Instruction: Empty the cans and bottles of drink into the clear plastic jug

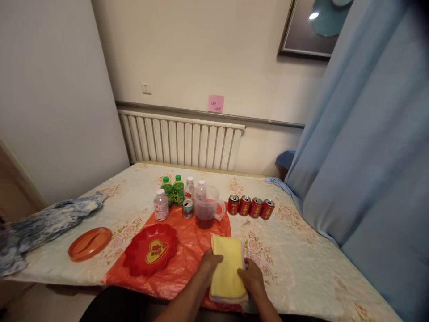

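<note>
A folded yellow cloth lies at the near edge of the table, partly on an orange plastic sheet. My left hand grips the cloth's left edge and my right hand holds its right edge. A red flower-shaped dish sits just left of my left hand. Beyond the cloth stands a clear measuring jug with dark red liquid in it.
Behind the jug stand two green bottles, several white bottles and a small can. Several red cans line up to the right. An orange oval plate and blue patterned fabric lie at left. A blue curtain hangs at right.
</note>
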The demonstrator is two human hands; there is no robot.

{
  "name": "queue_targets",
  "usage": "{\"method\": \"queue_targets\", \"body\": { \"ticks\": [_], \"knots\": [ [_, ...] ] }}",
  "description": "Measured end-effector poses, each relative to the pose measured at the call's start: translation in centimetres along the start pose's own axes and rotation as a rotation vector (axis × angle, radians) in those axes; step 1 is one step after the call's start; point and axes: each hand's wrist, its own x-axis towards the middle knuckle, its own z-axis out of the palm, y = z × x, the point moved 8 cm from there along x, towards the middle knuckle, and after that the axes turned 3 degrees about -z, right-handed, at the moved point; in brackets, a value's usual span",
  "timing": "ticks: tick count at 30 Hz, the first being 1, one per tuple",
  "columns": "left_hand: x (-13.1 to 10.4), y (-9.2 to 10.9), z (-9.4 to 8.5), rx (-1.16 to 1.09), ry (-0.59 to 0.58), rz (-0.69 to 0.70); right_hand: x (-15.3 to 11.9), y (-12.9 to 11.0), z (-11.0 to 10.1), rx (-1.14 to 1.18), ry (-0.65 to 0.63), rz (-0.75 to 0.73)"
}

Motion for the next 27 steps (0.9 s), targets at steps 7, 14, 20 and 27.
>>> {"method": "queue_targets", "body": {
  "ticks": [7, 14, 20, 27],
  "knots": [
    [-1.6, 1.6, 2.7, 0.131, -0.007, 0.268, -0.3, 1.2, -2.3, 0.045, 0.021, 0.084],
    [-3.0, 3.5, 1.1, 0.205, -0.015, 0.35, -0.7, -1.4, -3.0, 0.107, 0.018, 0.05],
    [-2.8, 4.5, -3.2, 0.305, 0.081, 0.357, -1.1, -4.7, -0.4, 0.106, -0.022, 0.012],
    [-2.0, 3.5, -7.5, 0.622, 0.258, 0.297, -1.9, -4.5, 1.4, 0.028, -0.035, 0.005]
  ]
}}
